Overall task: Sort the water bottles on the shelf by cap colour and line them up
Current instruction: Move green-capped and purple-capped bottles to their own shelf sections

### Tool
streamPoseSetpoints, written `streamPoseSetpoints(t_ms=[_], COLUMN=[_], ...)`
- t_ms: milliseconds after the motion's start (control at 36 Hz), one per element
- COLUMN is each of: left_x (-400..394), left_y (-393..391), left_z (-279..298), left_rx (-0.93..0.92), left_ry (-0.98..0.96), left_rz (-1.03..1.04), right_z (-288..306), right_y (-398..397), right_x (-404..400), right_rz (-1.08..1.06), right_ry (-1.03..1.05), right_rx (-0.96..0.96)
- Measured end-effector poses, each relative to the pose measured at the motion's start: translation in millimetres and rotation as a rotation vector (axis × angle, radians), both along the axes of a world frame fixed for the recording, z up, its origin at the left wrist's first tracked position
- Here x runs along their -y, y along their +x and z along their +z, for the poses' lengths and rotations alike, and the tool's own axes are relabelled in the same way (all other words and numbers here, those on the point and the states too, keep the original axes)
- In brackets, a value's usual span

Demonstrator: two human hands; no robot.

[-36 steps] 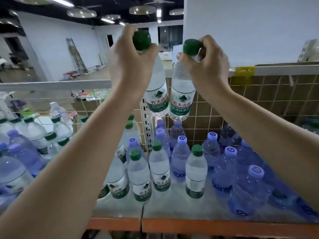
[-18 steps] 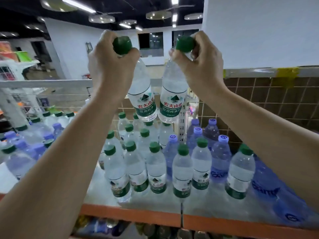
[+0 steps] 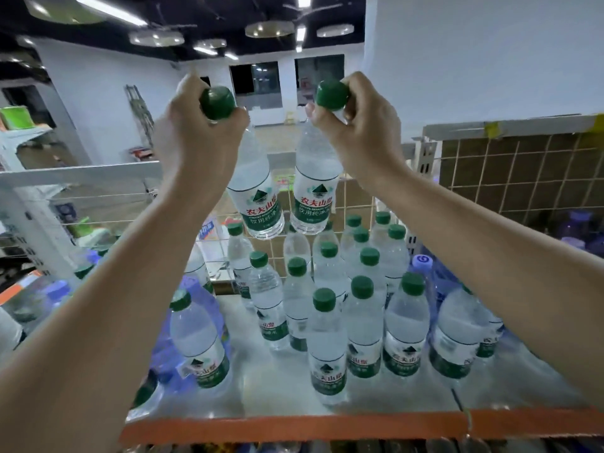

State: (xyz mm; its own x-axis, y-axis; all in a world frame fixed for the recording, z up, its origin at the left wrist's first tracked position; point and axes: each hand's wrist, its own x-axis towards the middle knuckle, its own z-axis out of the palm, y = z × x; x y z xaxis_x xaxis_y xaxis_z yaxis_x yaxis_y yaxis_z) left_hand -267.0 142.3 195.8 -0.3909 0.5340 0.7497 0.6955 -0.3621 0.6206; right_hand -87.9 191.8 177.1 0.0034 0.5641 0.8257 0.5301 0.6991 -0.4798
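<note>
Two green-capped bottles being held aloft above shelf (image 3: 294,423): left bottle (image 3: 258,191) being gripped at neck by left hand (image 3: 192,132), right bottle (image 3: 315,188) by right hand (image 3: 359,125), fingers clamped under caps. Green-capped group (image 3: 343,305) being kept standing below.

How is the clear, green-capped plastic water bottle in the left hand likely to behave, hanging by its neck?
The clear green-capped bottle in the left hand looks full, so probably heavy for its size. The left hand grips only near the cap and the body hangs tilted, so it may swing. Tall and narrow, it could tip against neighbours when set on the shelf.
</note>
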Motion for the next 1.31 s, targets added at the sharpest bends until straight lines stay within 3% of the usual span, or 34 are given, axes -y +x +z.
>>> streamPoseSetpoints(t_ms=[139,500,694,861,1167,1306], left_x=[-10.4,-56.4,-78.3,-85.2,-93.8,-96.8], left_y=[-34.8,-87.4,-100.6,-108.5,-110.4,-113.1], left_z=[-10.2,-73.9,-99.6,-121.8,-141.0,-145.6], left_rx=[-0.044,-0.073,-0.265,-0.513,-0.719,-0.711], left_ry=[-0.063,-0.455,-0.768,-0.996,-1.141,-1.136], left_rz=[0.013,-0.045,0.000,0.007,-0.024,-0.068], right_z=[-11.4,-62.8,-78.8,-95.0,-109.7,-110.9], right_y=[-28.8,-56.1,-67.6,-72.7,-77.9,-80.3], right_x=[-12.9,-56.2,-69.5,-71.7,-72.2,-74.9], right_rz=[-0.022,0.018,0.066,-0.065,-0.042,-0.065], right_ry=[-0.037,-0.322,-0.587,-0.700,-0.860,-0.847], right_rx=[0.051,0.285,0.429,0.769,0.928,0.974])
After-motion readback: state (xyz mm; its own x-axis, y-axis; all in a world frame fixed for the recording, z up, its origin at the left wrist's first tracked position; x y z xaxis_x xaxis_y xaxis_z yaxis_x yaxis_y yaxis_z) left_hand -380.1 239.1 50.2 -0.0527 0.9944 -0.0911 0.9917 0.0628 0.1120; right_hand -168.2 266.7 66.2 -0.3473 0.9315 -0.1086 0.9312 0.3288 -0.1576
